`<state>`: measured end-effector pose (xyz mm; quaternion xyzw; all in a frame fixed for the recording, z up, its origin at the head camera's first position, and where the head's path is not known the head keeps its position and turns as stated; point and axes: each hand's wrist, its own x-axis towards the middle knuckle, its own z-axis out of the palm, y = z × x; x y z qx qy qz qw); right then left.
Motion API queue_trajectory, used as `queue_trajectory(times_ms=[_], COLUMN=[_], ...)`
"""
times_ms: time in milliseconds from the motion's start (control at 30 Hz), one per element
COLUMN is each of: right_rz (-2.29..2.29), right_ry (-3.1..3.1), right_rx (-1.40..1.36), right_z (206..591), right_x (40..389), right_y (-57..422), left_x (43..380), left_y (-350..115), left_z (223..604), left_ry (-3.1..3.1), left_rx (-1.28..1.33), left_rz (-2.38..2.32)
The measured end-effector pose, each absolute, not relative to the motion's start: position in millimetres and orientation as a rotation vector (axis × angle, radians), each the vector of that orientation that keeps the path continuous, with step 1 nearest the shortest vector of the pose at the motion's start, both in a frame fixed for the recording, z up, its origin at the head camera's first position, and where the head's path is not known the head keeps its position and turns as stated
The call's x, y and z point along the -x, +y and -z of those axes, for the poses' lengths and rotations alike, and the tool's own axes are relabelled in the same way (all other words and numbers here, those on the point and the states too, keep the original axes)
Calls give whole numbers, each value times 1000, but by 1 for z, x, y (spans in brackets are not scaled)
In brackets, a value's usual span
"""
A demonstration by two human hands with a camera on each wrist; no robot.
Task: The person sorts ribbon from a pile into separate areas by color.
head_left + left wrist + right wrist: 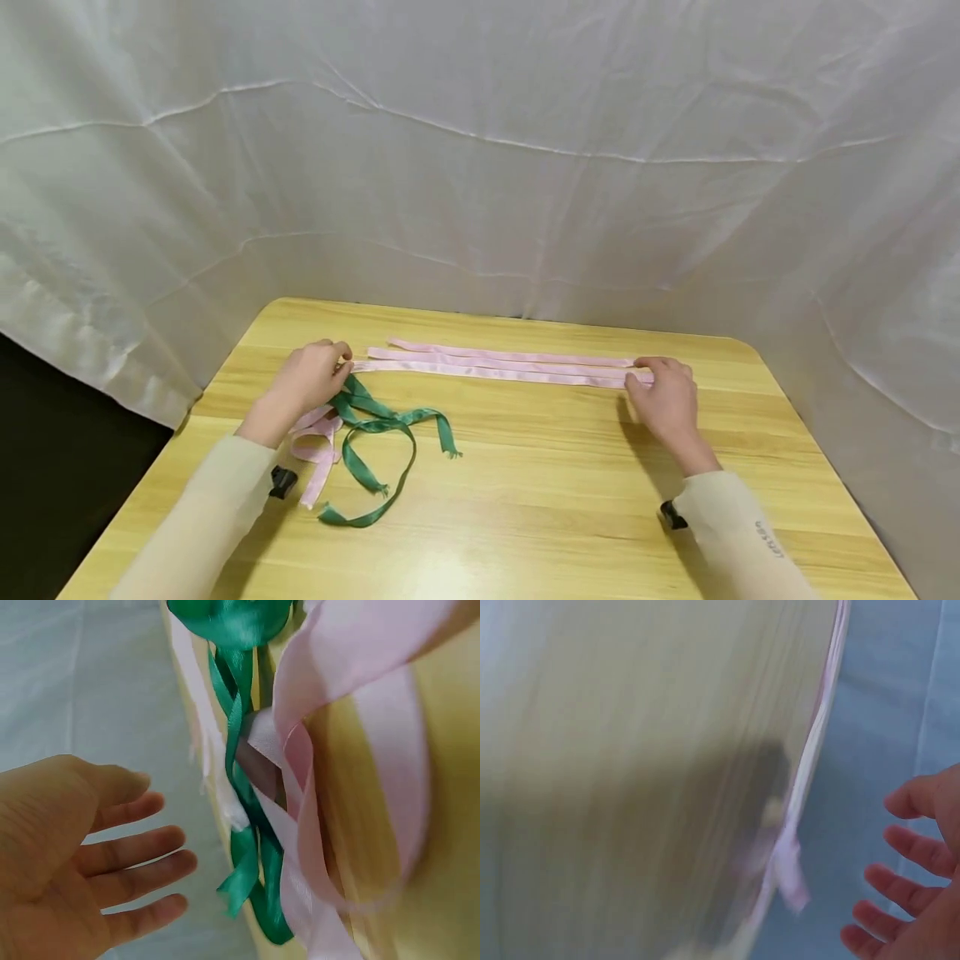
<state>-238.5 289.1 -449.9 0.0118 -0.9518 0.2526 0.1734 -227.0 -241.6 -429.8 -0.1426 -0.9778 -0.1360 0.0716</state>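
A pale, creased drape formed the backdrop and closed in the sides of the scene. Before it stood a yellow wood-grain tabletop with rounded far corners. A person's arms reached over it from the near side in a cream left sleeve and a cream right sleeve, the latter bearing small dark lettering. Three pink ribbons lay side by side and nearly parallel across the far part of the tabletop, their left ends staggered and their shiny surfaces slightly rippled. The right hand was placed at their right ends; in the right wrist view its fingers were bent, spread and released, apart from the strips. The left hand was placed by the left end of the nearest strip; in the left wrist view its fingers were relaxed and slightly parted, likewise released, with thumb and forefinger close together. Just beside this hand, on the near side, green ribbons lay in a loose tangle with frayed ends. A loosely looped pink ribbon lay to the left of the green tangle, partly hidden by the left wrist. Smallest were two black devices, one below the left wrist and one below the right
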Motion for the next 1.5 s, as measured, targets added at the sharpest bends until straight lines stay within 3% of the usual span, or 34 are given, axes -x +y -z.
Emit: queue_trajectory(times_ms=[300, 567, 1200, 1500], right_rz=[-835, -871, -942, -959], right_ry=[-2639, -2576, -2632, -2684], right_rx=[-362, -653, -1054, -1113], right_z=[443, 439, 440, 444], right_x=[232, 223, 206, 200], right_y=[213, 146, 32, 2], left_x=[180, 160, 150, 152], left_y=[-254, -260, -262, -251], left_z=[418, 424, 457, 449], left_ry=[-3103, -3089, -2899, -2848], left_rx=[420, 388, 444, 475], left_rz=[393, 438, 207, 233])
